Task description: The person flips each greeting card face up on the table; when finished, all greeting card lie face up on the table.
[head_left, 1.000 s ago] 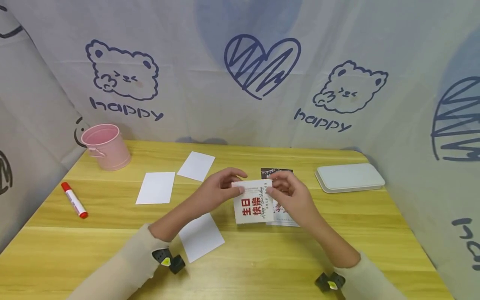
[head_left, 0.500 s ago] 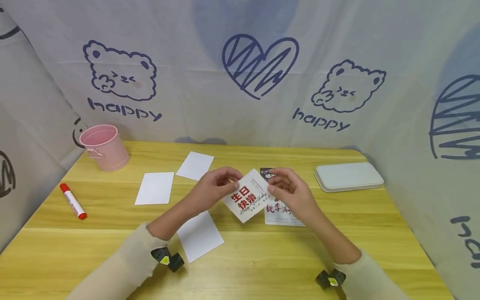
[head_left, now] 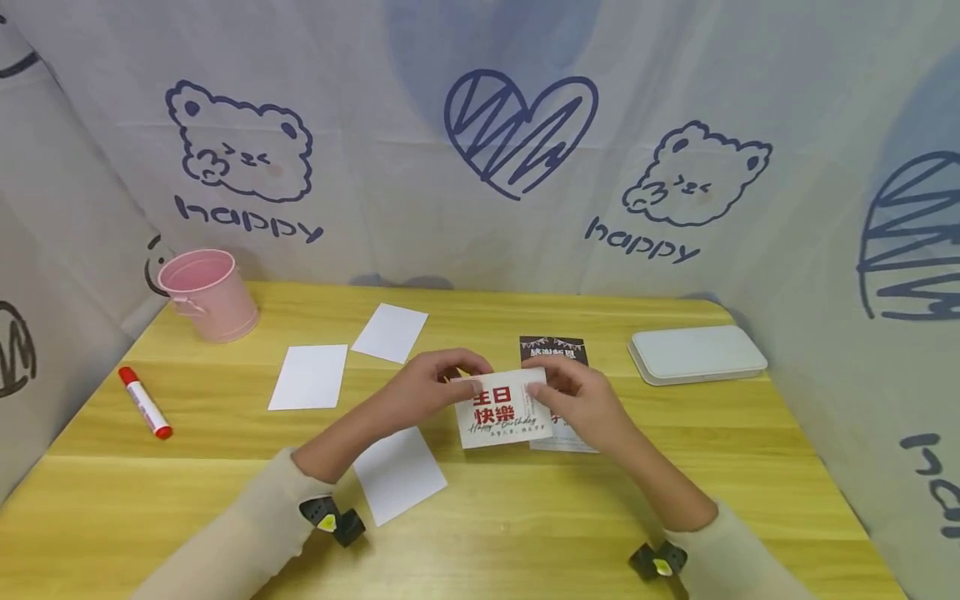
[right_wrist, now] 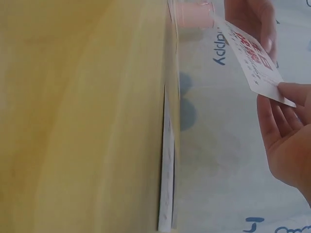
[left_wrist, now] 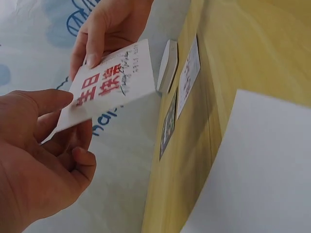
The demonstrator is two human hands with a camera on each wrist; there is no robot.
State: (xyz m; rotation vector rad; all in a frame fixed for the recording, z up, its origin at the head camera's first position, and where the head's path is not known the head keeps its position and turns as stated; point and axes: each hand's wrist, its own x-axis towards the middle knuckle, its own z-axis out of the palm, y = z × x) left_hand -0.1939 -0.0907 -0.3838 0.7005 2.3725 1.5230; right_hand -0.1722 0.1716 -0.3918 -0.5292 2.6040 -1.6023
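Both hands hold one white birthday card [head_left: 501, 417] with red Chinese characters and "Happy Birthday" script, raised above the table. My left hand [head_left: 431, 385] pinches its left edge, thumb on the printed face. At the opposite edge my right hand [head_left: 583, 400] pinches it, thumb also on top. In the left wrist view the card [left_wrist: 109, 87] is tilted, with left fingers beneath it. The right wrist view shows the right hand [right_wrist: 291, 141] gripping a corner of it. Behind the right hand lie a dark printed card [head_left: 555, 348] and a white printed card [head_left: 566, 437], partly hidden.
Blank white cards lie left of the hands: one near the left forearm [head_left: 401, 475], one farther left [head_left: 309, 377], one at the back [head_left: 391, 332]. A pink bucket [head_left: 212, 298] and a red-capped marker [head_left: 146, 403] sit left. A white case [head_left: 697, 355] lies right.
The held birthday card has turned between the hands: its text ran sideways, then slanted, and now reads nearly upright. Both hands stay around the same spot; the other things have not moved.
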